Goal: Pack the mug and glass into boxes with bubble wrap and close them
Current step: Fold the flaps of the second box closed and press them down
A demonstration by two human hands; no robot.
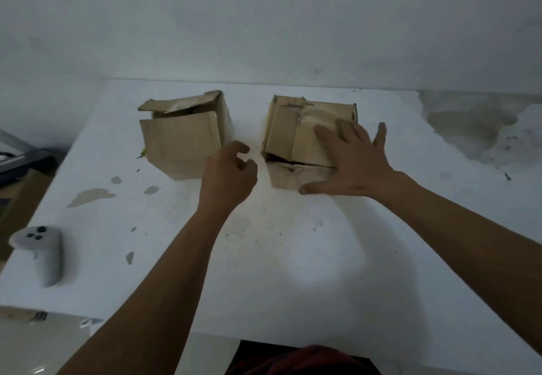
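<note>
Two worn cardboard boxes stand side by side on the white table (293,257). The left box (181,145) has its top flaps folded over, with a gap near the back. On the right box (293,128) the flaps are folded down, and my right hand (352,160) lies flat on top of them with spread fingers, the thumb down the box's front. My left hand (228,175) hovers between the two boxes, fingers loosely curled, holding nothing. No mug, glass or bubble wrap shows; whatever the boxes hold is hidden.
A grey handheld controller (44,251) lies near the table's left edge. The table backs onto a stained white wall (264,22). Paint is chipped off the tabletop in patches at the left. Dark furniture and a cardboard sheet sit beyond the left edge.
</note>
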